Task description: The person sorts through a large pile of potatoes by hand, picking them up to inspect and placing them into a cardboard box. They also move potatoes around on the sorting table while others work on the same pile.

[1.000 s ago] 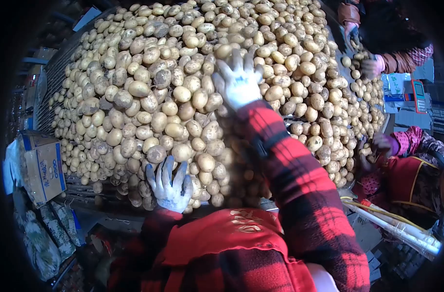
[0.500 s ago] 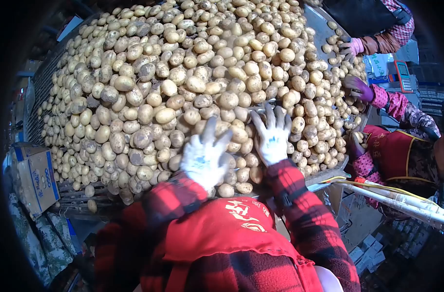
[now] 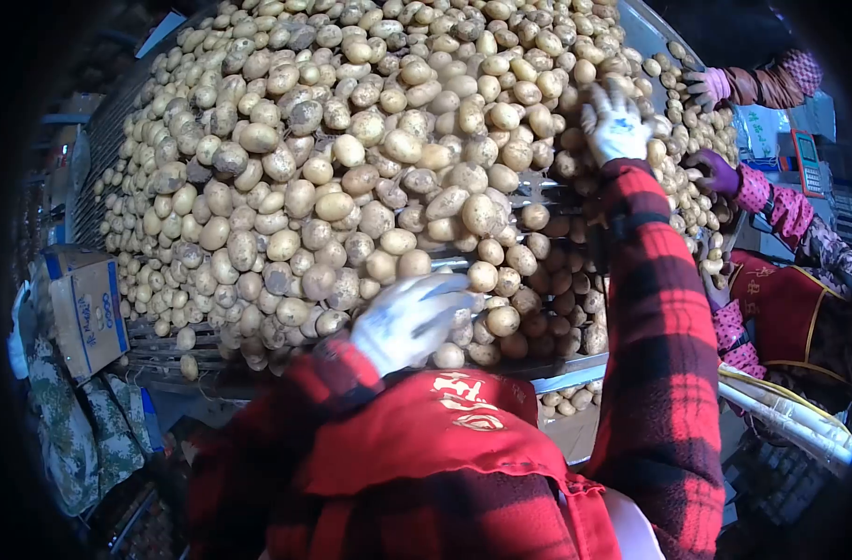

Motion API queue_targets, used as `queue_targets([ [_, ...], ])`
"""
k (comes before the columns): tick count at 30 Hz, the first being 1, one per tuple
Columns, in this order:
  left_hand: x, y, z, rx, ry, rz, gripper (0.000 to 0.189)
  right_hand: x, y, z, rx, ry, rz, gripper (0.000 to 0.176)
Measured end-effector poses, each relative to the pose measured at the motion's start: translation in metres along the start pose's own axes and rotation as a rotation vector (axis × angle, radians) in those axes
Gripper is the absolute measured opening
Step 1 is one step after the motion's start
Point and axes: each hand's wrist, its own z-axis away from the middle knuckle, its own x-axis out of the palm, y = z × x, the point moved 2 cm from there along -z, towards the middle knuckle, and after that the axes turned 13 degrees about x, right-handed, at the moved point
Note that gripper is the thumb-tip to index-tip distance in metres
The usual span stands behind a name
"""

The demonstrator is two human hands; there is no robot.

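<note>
A deep heap of pale, soil-marked potatoes (image 3: 286, 187) covers the slatted metal table. My left hand (image 3: 412, 322), in a white work glove, is near the front edge; its fingers stretch to the right over potatoes, apparently with nothing in them. Farther out to the right, my right hand (image 3: 619, 129) lies on the heap in a matching glove. Its fingers are spread and touch potatoes, though the undersides are hidden. Between my two hands, bare metal slats (image 3: 547, 194) show through, with shaded potatoes (image 3: 547, 271) nearer the front.
Along the right edge, co-workers' gloved hands touch potatoes: a pink glove (image 3: 708, 87), a purple glove (image 3: 715, 174) and another lower down. A cardboard box (image 3: 88, 313) stands at the left. White pipes (image 3: 790, 420) jut out at the lower right. A red-framed device (image 3: 807, 161) sits beyond.
My right hand has moved far forward and right, and potatoes there have shifted, baring slats. My left hand has dropped slightly toward me and turned its fingers to the right.
</note>
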Motion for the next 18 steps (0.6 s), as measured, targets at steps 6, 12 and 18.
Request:
queue_targets([
  [6, -0.054, -0.026, 0.038, -0.275, 0.403, -0.92, 0.048, -0.07, -0.086, 0.093, -0.231, 0.191, -0.308, 0.045],
  [12, 0.021, -0.053, -0.007, -0.339, -0.167, -1.026, 0.077, -0.087, -0.162, 0.267, -0.22, -0.05, -0.571, 0.049],
  [18, 0.075, -0.015, -0.042, -0.307, -0.107, -0.602, 0.076, -0.08, -0.069, 0.265, 0.109, -0.025, -0.35, 0.068],
])
